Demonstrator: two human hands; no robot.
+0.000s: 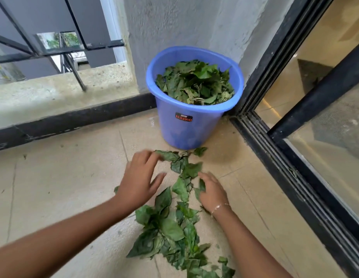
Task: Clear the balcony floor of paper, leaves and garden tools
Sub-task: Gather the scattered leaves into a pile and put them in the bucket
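Green leaves (174, 227) lie in a loose trail on the tan floor tiles, running from the blue bucket (190, 125) toward me. The bucket stands in the corner, filled nearly to its rim with more leaves (195, 82). My left hand (140, 177) hovers over the left side of the trail with fingers spread, its fingertips reaching the leaves nearest the bucket. My right hand (211, 190), with a thin bracelet on the wrist, rests palm down on the trail's right side, fingers over a leaf. Neither hand grips anything that I can see.
A black sliding-door track (275, 157) and glass door run along the right. A low concrete ledge (60, 97) with a black base and a metal railing (60, 51) bounds the left and back. A grey wall stands behind the bucket.
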